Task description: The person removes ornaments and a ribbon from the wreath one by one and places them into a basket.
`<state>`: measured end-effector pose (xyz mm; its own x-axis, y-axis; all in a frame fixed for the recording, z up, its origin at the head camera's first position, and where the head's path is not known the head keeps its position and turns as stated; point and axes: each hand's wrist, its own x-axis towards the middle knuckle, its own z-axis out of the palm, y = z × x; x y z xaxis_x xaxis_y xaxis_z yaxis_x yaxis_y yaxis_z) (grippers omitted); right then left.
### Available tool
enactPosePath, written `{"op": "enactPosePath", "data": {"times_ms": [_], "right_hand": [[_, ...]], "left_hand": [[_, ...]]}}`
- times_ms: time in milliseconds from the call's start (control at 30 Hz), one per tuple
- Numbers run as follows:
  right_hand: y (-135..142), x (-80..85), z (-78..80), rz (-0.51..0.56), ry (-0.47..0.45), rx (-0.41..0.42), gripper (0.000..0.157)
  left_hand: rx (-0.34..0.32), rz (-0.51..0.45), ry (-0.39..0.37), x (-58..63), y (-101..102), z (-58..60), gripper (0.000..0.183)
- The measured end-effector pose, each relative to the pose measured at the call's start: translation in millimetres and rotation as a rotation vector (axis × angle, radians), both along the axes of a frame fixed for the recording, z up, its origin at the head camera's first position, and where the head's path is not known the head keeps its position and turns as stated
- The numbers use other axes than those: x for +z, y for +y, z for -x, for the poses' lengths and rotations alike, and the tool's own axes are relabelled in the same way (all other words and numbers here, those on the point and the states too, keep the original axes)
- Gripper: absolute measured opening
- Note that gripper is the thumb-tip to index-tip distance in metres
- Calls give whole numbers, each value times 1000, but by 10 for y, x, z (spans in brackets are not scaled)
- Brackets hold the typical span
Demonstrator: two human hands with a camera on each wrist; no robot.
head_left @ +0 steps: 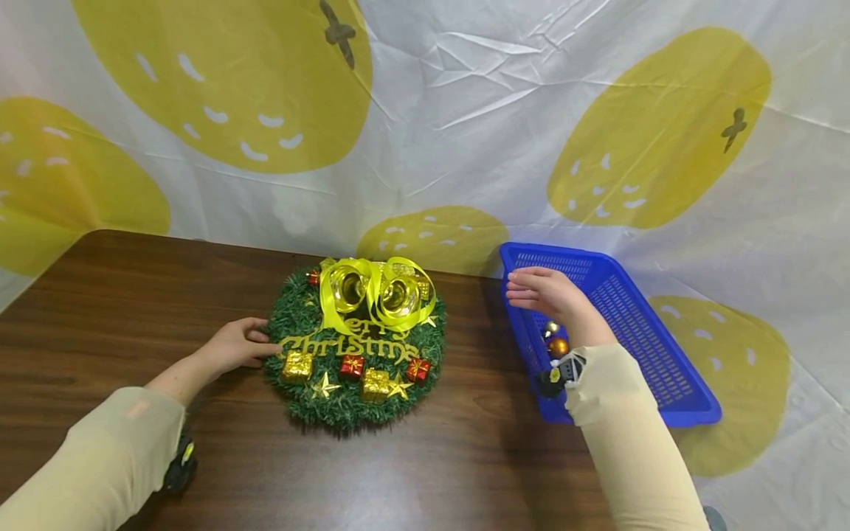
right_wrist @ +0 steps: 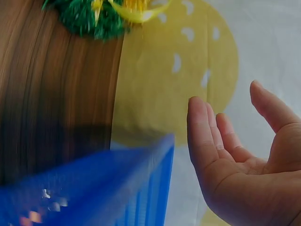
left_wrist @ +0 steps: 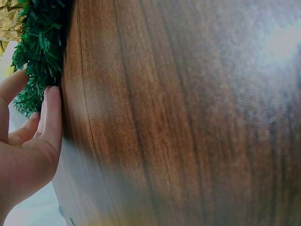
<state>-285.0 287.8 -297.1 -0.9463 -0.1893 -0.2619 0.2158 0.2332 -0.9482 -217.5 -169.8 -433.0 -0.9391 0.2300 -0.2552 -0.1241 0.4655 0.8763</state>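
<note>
A green tinsel Christmas wreath (head_left: 341, 419) lies on the brown table. It carries gold lettering, small red and gold gift boxes, stars, and two gold bells (head_left: 348, 289) with yellow ribbon at its far side. My left hand (head_left: 235, 344) holds the wreath's left edge between thumb and fingers; the left wrist view shows the fingertips in the green tinsel (left_wrist: 40, 52). Over the left side of a blue plastic basket (head_left: 690, 414) hovers my right hand (head_left: 547, 293), empty, its fingers loosely extended. An orange bauble (head_left: 558, 346) and a pale gold bauble (head_left: 551, 328) lie inside, partly hidden by the right wrist.
Behind the table (head_left: 86, 295) hangs a white cloth (head_left: 458, 96) printed with large yellow fruit shapes. The basket stands right of the wreath, close to the cloth, with its raised rim between my right hand and the table top.
</note>
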Motion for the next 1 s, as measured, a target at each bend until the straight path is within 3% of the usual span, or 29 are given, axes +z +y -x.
{"op": "enactPosePath", "data": {"times_ms": [133, 367, 700, 1000], "right_hand": [[-204, -56, 37, 11, -3, 11, 30], [-492, -237, 101, -41, -30, 41, 52], [-859, -573, 116, -62, -99, 5, 54], [-1035, -770, 123, -82, -125, -29, 53]], "left_hand": [[2, 0, 4, -6, -3, -3, 76], [3, 2, 3, -3, -7, -2, 76], [1, 0, -5, -6, -20, -7, 76], [5, -9, -4, 10, -9, -16, 76]]}}
